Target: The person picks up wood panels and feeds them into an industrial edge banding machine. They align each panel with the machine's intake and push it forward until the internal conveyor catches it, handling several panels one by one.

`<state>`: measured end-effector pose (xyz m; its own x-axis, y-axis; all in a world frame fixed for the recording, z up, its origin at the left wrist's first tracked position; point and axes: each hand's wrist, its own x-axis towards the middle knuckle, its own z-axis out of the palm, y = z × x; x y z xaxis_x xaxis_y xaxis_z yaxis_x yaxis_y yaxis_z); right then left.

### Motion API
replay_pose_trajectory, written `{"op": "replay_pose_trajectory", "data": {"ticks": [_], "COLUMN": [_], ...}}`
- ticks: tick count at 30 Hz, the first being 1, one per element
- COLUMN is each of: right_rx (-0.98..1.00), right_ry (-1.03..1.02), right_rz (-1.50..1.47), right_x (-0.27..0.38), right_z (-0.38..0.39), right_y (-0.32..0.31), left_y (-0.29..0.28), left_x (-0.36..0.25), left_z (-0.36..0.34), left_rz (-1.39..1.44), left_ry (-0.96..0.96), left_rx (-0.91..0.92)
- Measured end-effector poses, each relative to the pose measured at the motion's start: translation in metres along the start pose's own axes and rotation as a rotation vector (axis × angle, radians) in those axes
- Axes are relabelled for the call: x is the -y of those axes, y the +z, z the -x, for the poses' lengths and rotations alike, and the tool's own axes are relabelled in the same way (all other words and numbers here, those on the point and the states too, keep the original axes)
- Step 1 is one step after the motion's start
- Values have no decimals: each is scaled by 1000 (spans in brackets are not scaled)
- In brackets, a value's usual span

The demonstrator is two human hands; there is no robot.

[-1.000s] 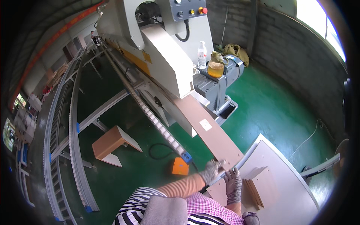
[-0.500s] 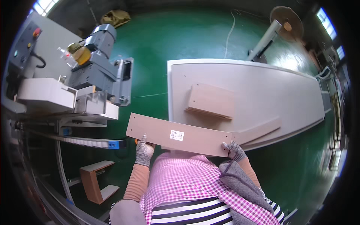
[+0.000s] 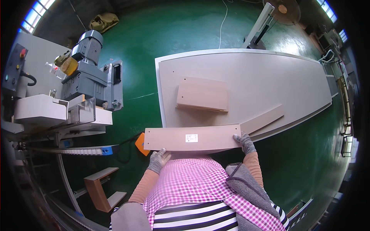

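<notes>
A long light pinkish-brown board (image 3: 169,138) with holes at its ends and a white label lies level across the near edge of a large pale panel (image 3: 273,77). My left hand (image 3: 158,159), in a striped grey glove, grips its near edge toward the left end. My right hand (image 3: 243,142), also gloved, holds its right end. A stack of shorter boards (image 3: 202,94) sits on the panel beyond it, and another narrow strip (image 3: 264,117) lies at the right, partly under my board.
At the left stand a machine (image 3: 40,111) with a control box and grey motor (image 3: 86,50), and a roller rail (image 3: 84,150). An orange object (image 3: 140,144) and a U-shaped board piece (image 3: 94,192) are low at left. A fan (image 3: 287,9) and post stand beyond the panel.
The board has come out from the machine and swung round level over the pale panel, now straighter and further right than half a second ago. My view has turned right with it.
</notes>
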<state>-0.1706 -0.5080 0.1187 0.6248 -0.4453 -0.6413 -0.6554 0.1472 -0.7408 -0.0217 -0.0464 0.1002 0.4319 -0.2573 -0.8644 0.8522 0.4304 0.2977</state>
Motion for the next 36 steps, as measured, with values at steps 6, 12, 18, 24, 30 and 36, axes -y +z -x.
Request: {"op": "replay_pose_trajectory", "data": {"ticks": [6,12,18,24,30,36], "right_rx": [-119,-335,-208,-350,-537,-293], "right_ry": [-48,-85,-98,-25,-488,-594], "right_rz": [370,823,455,96,811,968], "right_x": [-18,11,-13,-70,-111,-79], "right_z": [-23,-21,-42,-87,-124,-114], "right_y": [-29,-5,0,-42,-83,-70], "left_y": [23,10,-42,17,8,-77], "left_x": [-1,-25,-49,-65,-49,-27], "left_z": [17,22,-33,-27,-33,-66], "left_rz": [-284,-1011,-1244,-640,-272,-691], "left_ry": [-177,253,1086,57,-139,281], "left_rx": [-102,-492,-673,22,128,227]}}
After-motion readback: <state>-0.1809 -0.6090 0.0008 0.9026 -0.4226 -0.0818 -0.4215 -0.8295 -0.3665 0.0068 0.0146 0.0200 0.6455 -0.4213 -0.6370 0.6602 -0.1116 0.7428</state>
